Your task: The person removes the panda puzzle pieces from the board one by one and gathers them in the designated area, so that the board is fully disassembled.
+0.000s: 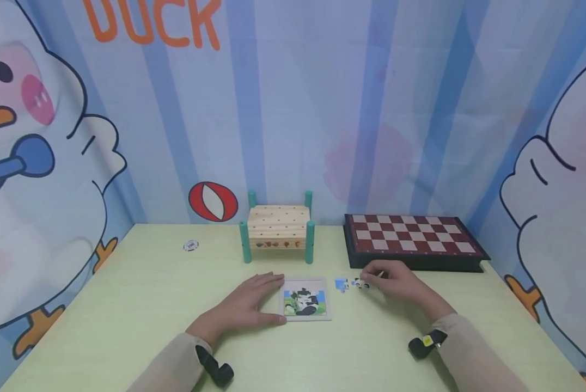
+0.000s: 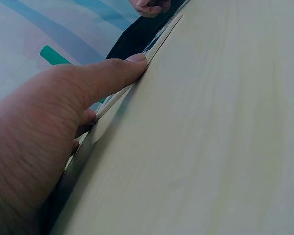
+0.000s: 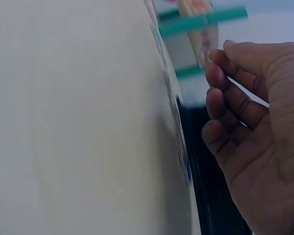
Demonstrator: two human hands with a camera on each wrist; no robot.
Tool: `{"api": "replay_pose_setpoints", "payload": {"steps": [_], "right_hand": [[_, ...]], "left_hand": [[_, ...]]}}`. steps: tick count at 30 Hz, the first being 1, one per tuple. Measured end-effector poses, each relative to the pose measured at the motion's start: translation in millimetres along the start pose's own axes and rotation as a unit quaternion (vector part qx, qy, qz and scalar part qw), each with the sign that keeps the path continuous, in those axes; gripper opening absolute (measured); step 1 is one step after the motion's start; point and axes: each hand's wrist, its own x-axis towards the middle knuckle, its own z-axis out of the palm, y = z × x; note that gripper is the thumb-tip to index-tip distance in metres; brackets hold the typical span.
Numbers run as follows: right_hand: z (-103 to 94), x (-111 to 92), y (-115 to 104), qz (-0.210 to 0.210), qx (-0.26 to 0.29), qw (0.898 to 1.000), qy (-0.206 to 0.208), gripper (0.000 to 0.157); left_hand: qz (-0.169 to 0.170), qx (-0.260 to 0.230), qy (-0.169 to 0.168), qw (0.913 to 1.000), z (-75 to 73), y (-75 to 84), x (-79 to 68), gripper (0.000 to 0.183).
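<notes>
A small square jigsaw tray (image 1: 329,305) with a pale frame lies on the table, a partly filled black-and-white animal picture (image 1: 305,302) inside. My left hand (image 1: 246,305) steadies its left side, thumb (image 2: 130,66) straight along the near corner and fingers stretched to the far corner. To the right lie loose puzzle pieces, including a blue one (image 1: 341,284). Just above a black-and-white piece (image 1: 358,283), my right hand (image 1: 393,277) pinches a small puzzle piece between thumb and index fingertips, mostly hidden by them. Its other fingers are curled, off the tabletop in the right wrist view.
A toy bed (image 1: 279,222) with green posts stands behind the tray. At the back right, a chessboard box (image 1: 413,239) sits close behind my right hand. A round chip (image 1: 191,245) lies at the back left. A printed curtain (image 1: 298,109) hangs behind the table.
</notes>
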Motion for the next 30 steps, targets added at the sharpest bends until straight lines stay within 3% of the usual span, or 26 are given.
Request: {"api": "replay_pose_setpoints", "payload": {"steps": [5,13,20,30], "right_hand": [[26.7,16,-30,-0.080,0.018,0.995,-0.051,0.011],[73.0,53,-72,-0.144,0.000,0.984,-0.108,0.019],[93.6,63,-80,-0.116,-0.036,0.984,-0.132,0.031],[98.4,63,-74,-0.114,-0.052,0.985,-0.121,0.023]], "left_hand": [[0.004,0.000,0.000,1.0000,-0.3,-0.3,2.8,0.093],[0.012,0.001,0.008,0.9999,-4.1,0.4,2.5,0.092],[0.018,-0.001,0.007,0.9998,-4.2,1.6,0.9,0.092],[0.016,-0.006,0.008,0.9998,-0.5,-0.3,0.4,0.092]]}}
